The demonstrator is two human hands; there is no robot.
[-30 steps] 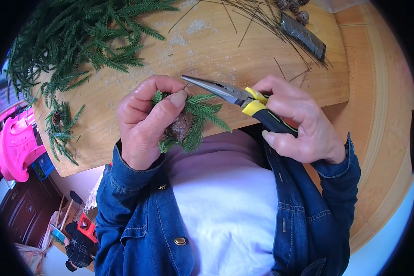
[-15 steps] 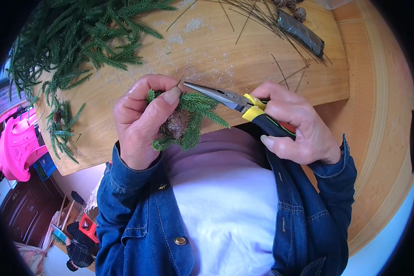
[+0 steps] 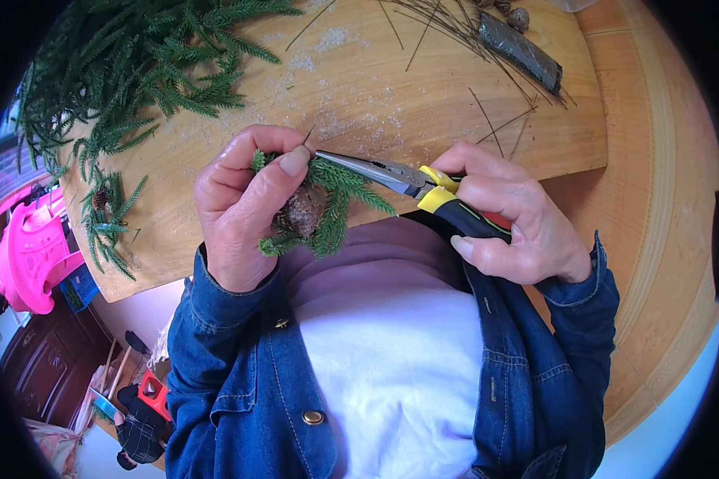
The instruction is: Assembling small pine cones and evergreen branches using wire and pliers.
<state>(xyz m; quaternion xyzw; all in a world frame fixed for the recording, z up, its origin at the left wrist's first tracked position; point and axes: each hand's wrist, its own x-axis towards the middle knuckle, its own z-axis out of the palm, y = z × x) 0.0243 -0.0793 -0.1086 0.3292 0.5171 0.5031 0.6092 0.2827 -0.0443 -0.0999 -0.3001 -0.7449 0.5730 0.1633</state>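
Note:
Between the thumb and fingers of my left hand [image 3: 244,195] is a small green artificial pine sprig [image 3: 335,203]. A brown pine cone [image 3: 302,211] with pale glittery specks sits among its needles. A short thin wire end [image 3: 310,134] pokes up past the thumb tip. My right hand [image 3: 513,211] is closed round the dark, yellow-trimmed handles of long-nose pliers [image 3: 383,172]. Their narrow tips lie right beside my left thumb, close to the wire; whether they grip it, I cannot tell.
A big heap of green pine branches [image 3: 144,56] covers the wooden table's [image 3: 359,88] far left, with a small coned sprig [image 3: 108,211] nearer. Thin wires [image 3: 443,32], a dark wrapped bundle [image 3: 519,54] and cones [image 3: 518,19] lie far right. Beyond the left edge are a pink chair [image 3: 28,251] and a person [image 3: 140,427].
The pliers' tips have come slightly left and lower, up against my left thumb. My left hand and the sprig have shifted only slightly.

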